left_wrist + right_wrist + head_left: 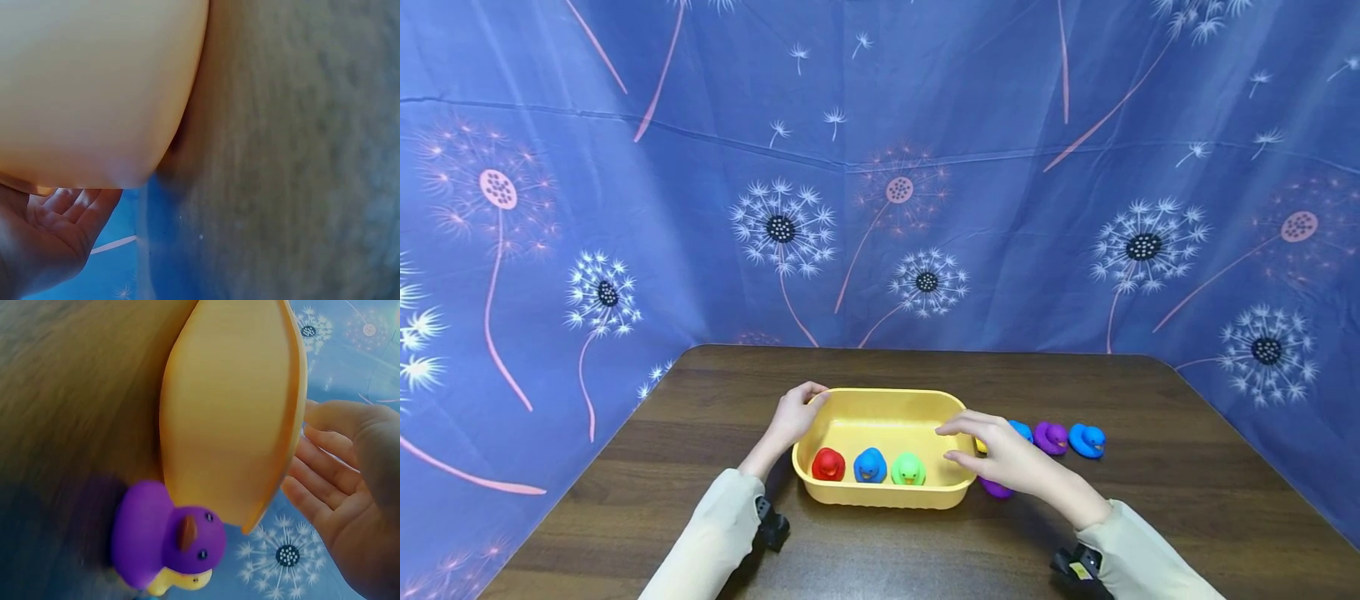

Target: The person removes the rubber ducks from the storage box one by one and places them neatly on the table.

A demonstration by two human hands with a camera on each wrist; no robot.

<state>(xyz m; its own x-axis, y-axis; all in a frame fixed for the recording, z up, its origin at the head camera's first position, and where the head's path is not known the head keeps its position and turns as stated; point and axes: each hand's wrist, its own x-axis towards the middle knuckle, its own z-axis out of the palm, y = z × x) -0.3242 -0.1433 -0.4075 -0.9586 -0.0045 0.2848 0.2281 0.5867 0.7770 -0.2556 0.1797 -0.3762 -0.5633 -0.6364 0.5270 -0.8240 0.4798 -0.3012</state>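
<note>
A yellow plastic tub (891,497) stands in front of the person. Lined up along its near wall are a red rubber duck (828,465), a blue rubber duck (870,466) and a green rubber duck (908,470). At the tub's far left corner, the left hand (792,419) grips the rim, its fingers partly hidden behind the wall in the left wrist view. The right hand (1003,452) hovers over the tub's right end, thumb and fingers spread apart with nothing between them. Below it, a purple rubber duck (140,531) sits beside the tub.
Right of the tub, partly behind the right hand, are a yellow duck (187,579), a blue duck (1021,430), a purple duck (1051,438) and another blue duck (1087,441). They stand on a dark wooden table (1180,483). A blue dandelion-print cloth (1000,208) hangs behind.
</note>
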